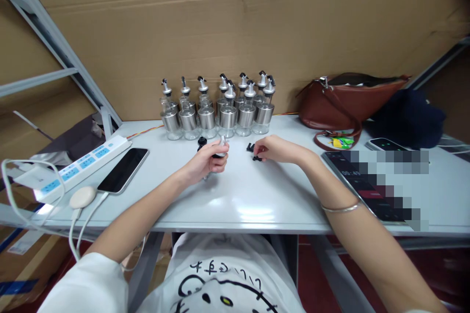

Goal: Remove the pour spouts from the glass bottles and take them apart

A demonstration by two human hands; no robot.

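white table (235, 205), clock read from between your hands; glass bottles (227, 118) stand grouped near 12; your left hand (211, 159), at 9, is curled around a silver pourer (223, 141); your right hand (270, 148), at 3, has fingertips bunched at small black caps (250, 147); whether they pinch one cannot be told.

One head-worn view, looking forward and steeply down, fairly close, right edge perhaps slightly obscured

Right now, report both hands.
Left hand: closed on a silver-and-black pourer top.
Right hand: fingertips at small black pieces; grip cannot be told.
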